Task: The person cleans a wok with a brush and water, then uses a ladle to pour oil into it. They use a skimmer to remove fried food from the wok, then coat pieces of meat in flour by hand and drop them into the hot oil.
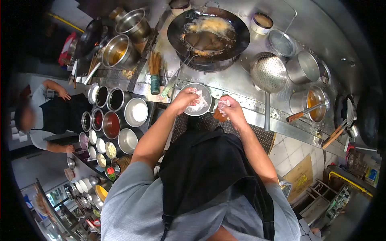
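Note:
My left hand [185,100] reaches over the rim of a round metal bowl [205,108], its fingers curled at the white-dusted, pinkish pieces [197,98] inside. Exactly what sits between those fingertips is hard to see. To the right of the bowl, my right hand [231,110] is closed around a brown wooden handle [220,115], which a thin metal piece appears to join to the bowl. White and pink residue coats the fingers of that hand. Beyond the bowl stands a large black wok [177,34] of bubbling oil, with a mesh skimmer [205,41] resting in it.
A perforated ladle [268,74] lies on the steel counter to the right, near metal pots [303,68]. A bamboo brush [154,72] stands left of the wok. Several seasoning containers [111,125] fill the left side. A co-worker [44,108] stands beyond them.

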